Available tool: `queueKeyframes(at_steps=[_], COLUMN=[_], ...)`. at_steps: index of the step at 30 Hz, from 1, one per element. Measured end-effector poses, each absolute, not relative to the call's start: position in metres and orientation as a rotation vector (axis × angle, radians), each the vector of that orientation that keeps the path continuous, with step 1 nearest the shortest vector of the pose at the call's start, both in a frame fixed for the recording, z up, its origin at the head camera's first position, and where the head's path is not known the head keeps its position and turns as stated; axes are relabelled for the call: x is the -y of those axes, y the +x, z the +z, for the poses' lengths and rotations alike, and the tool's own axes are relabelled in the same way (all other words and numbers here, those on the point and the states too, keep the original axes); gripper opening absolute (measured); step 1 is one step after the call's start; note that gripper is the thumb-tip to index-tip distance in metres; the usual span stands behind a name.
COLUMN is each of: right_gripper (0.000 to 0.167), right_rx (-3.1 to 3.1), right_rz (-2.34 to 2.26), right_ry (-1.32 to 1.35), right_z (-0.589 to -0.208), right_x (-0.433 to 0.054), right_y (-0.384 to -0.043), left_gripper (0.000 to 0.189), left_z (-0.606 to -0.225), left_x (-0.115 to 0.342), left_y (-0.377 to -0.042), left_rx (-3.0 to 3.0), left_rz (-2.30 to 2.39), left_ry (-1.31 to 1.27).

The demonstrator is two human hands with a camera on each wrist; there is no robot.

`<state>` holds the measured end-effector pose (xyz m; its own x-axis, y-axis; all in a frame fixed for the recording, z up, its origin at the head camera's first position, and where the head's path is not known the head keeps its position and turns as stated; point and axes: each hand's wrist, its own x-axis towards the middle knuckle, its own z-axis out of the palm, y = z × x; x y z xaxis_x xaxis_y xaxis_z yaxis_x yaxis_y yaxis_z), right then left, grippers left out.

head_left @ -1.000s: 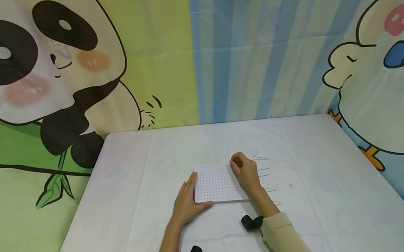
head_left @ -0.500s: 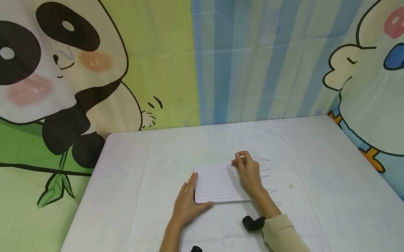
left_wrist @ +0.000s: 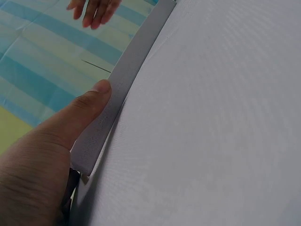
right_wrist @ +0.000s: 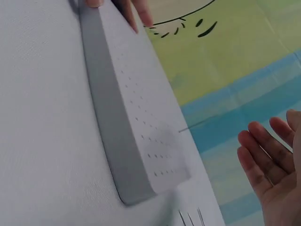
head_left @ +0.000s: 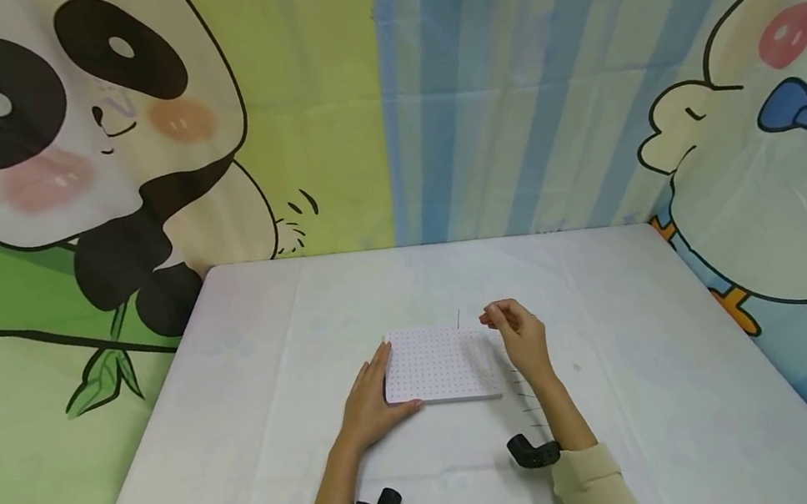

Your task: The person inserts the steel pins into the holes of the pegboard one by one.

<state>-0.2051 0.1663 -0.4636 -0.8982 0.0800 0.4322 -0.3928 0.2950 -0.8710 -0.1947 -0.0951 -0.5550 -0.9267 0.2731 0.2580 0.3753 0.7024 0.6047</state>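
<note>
The left hand clasps the left end of the holed board; the left wrist view shows its thumb against the near side. The right wrist view shows the right hand's fingers loosely bent around nothing, apart from the pin standing near the board's far edge. More pins lie right of the board, the table reaching well past them.

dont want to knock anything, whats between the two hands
In the head view, the white perforated board lies between the left hand and right hand, one thin pin standing near its far edge.
</note>
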Motion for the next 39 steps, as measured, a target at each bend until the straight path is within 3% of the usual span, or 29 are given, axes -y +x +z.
queueKeyframes(at_steps=[6,12,24,31,39], right_gripper=[0.022,0.012,0.010,0.013,0.012], right_rx=[2.190,2.328,2.535,2.570,2.595], right_rz=[1.826,1.733,1.442,1.337,1.295], right_ry=[0.297,0.384,0.378,0.390,0.442], right_z=[-0.463,-0.484,-0.541,-0.542,-0.511], right_x=[-0.209,-0.240,-0.259,-0.259,-0.246], right_y=[-0.168,-0.132,-0.112,-0.111,-0.101], left_gripper=[0.109,0.109,0.110,0.115,0.115], left_z=[-0.554,-0.553,-0.552,-0.552,-0.553], left_x=[0.094,0.095,0.093,0.093,0.092], left_y=[-0.195,-0.196,-0.196,-0.197,-0.197], left_rx=[2.749,2.739,2.790,2.816,2.798], left_rz=[-1.033,-1.021,-1.026,-1.010,-0.972], left_ry=[-0.529,-0.533,-0.507,-0.482,-0.512])
